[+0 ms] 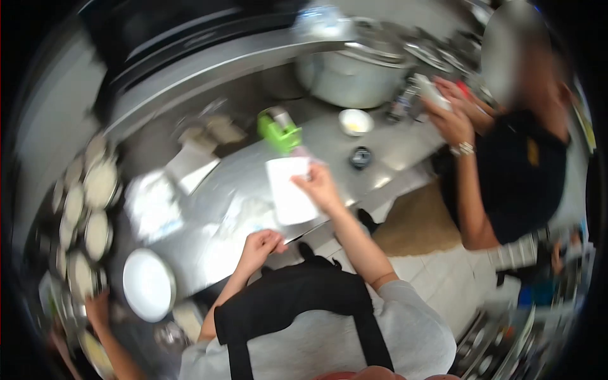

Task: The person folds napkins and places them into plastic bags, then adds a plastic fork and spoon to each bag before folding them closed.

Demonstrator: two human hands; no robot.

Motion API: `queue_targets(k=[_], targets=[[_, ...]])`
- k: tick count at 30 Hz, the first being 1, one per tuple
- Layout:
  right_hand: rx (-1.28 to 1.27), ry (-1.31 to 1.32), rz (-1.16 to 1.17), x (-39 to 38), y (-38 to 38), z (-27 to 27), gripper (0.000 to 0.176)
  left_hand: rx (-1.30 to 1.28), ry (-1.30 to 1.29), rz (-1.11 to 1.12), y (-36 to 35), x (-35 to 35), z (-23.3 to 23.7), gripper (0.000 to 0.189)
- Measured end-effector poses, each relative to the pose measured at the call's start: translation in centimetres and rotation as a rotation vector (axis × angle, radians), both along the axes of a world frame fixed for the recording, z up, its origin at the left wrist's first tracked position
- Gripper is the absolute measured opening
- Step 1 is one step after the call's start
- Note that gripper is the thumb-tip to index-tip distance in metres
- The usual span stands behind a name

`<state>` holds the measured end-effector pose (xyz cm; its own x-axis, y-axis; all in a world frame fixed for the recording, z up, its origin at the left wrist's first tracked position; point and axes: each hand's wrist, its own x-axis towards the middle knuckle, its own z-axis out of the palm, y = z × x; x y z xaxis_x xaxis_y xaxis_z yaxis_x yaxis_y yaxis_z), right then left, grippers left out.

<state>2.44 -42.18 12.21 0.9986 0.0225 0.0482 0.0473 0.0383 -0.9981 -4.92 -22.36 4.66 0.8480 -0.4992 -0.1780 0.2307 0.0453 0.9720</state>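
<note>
A flat white sheet or packet is in my right hand, its thumb and fingers pinching the right edge above the steel counter. Lower and to the left, my left hand has its fingers curled together near the counter's front edge; whether something small is in them cannot be made out. Clear plastic bags lie on the counter just beyond that hand. Behind the white sheet stands a green tape dispenser.
A large pot, small bowl and round black item occupy the back right. At left are a white bowl, a white bag and several round containers. One co-worker stands right; another's arm reaches in lower left.
</note>
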Motion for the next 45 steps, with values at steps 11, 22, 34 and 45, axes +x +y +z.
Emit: queue_targets(k=[11, 22, 34, 45], targets=[[-0.08, 0.129, 0.94, -0.2, 5.4, -0.5, 0.024, -0.197, -0.171, 0.972, 1.6, -0.8, 5.3, 0.017], [0.033, -0.029, 0.348, 2.7, -5.8, -1.2, 0.044, 1.013, -0.701, 0.67, -0.6, -3.5, 4.0, 0.04], [-0.065, -0.108, 0.725, -1.3, -3.8, -6.2, 0.041, 1.175, -0.794, 0.696, -2.1, 1.3, 0.6, 0.05], [0.144, 0.252, 0.8, 0.7, 0.4, -8.4, 0.038, 0.991, -0.819, 0.575, -7.3, -0.1, 3.4, 0.058]])
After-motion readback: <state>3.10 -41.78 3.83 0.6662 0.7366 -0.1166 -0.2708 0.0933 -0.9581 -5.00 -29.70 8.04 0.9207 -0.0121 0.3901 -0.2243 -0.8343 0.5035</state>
